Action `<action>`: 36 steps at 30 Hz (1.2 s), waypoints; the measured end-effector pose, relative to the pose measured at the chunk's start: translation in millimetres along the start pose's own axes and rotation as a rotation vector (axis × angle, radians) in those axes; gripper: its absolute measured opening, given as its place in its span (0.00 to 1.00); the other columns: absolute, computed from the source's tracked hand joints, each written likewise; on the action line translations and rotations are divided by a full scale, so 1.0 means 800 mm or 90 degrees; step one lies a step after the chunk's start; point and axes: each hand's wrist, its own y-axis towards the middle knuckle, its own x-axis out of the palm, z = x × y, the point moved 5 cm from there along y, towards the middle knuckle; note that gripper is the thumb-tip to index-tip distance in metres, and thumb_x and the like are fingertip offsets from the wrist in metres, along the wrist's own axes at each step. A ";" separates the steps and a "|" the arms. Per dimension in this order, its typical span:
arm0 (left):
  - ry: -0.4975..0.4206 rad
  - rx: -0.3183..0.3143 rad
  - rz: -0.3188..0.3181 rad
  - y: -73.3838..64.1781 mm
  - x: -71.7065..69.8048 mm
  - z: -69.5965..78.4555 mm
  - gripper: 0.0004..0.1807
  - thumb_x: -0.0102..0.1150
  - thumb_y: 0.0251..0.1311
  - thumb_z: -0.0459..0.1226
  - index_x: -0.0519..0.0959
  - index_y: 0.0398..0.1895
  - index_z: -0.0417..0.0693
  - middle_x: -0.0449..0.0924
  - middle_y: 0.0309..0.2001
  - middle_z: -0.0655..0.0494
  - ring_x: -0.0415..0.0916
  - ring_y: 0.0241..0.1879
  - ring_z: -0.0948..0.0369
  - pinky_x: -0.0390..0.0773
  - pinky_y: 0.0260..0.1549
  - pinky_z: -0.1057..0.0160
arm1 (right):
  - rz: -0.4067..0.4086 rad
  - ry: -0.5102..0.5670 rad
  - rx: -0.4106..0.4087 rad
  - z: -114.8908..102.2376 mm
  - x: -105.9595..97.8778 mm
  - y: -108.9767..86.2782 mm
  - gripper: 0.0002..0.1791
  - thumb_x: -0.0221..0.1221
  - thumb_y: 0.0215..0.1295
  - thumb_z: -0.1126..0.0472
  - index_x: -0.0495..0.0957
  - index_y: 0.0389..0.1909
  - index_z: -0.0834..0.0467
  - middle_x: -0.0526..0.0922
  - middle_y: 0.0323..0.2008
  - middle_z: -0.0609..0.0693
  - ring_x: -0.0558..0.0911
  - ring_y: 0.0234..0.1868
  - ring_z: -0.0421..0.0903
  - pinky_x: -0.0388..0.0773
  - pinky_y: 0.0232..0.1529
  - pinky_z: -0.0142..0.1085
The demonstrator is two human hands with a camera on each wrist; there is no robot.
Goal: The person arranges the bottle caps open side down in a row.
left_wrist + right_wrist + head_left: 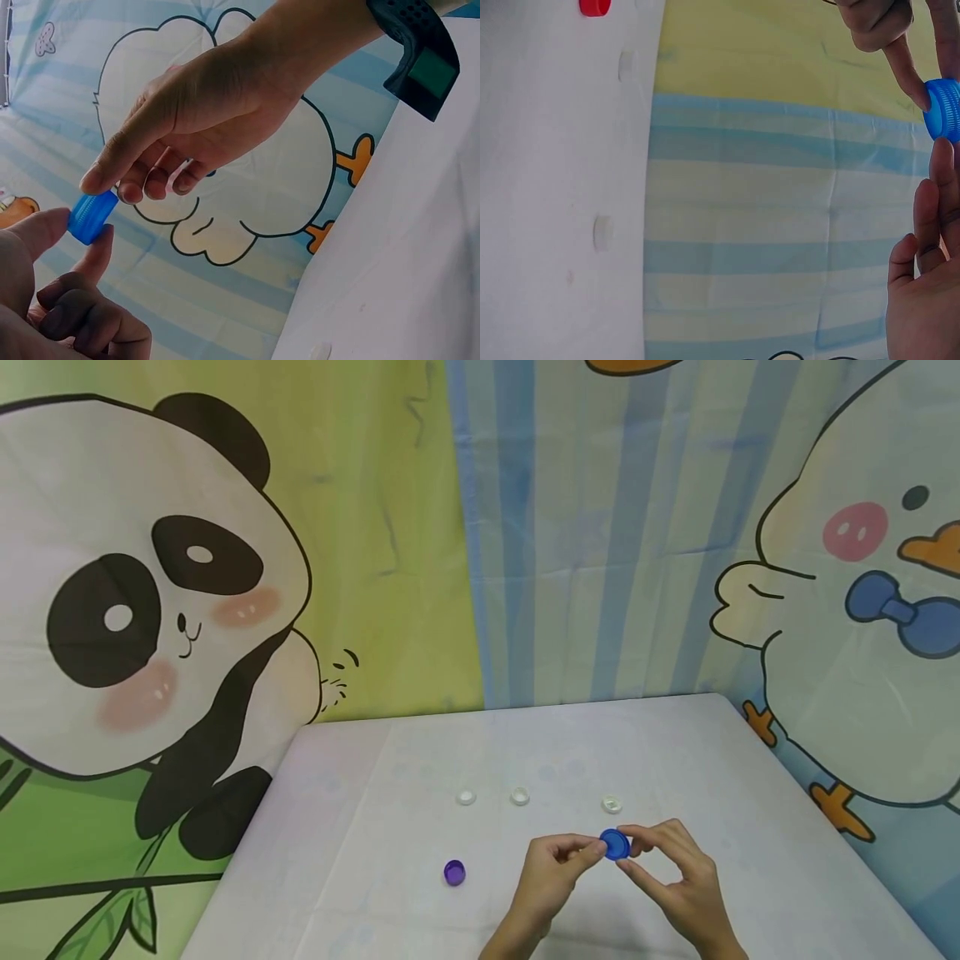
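Observation:
A blue ribbed bottle cap (616, 844) is held up in front of me between both hands, its round face turned toward the head camera. My left hand (550, 874) pinches the left edge of the cap with thumb and index finger. At the opposite edge, the thumb and index finger of my right hand (678, 878) grip it. The wrist views show the cap's ridged side, the blue cap (92, 216) on the left and the blue cap (943, 109) at the right border. Both hands are above the table.
On the white table (375, 843) lie a purple cap (454, 872) and three pale caps: one white cap (466, 797), another (520, 796), and a clear-looking cap (612, 805). A red cap (595, 7) appears in the right wrist view. Cartoon curtains (397, 568) stand behind.

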 end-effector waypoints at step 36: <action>0.075 0.157 0.006 -0.012 -0.001 0.033 0.11 0.65 0.48 0.37 0.83 0.33 0.39 0.55 0.10 0.61 0.49 0.09 0.71 0.47 0.08 0.74 | -0.047 -0.016 0.063 0.007 -0.002 -0.006 0.31 0.70 0.37 0.71 0.77 0.49 0.56 0.78 0.30 0.40 0.69 0.35 0.36 0.65 0.37 0.24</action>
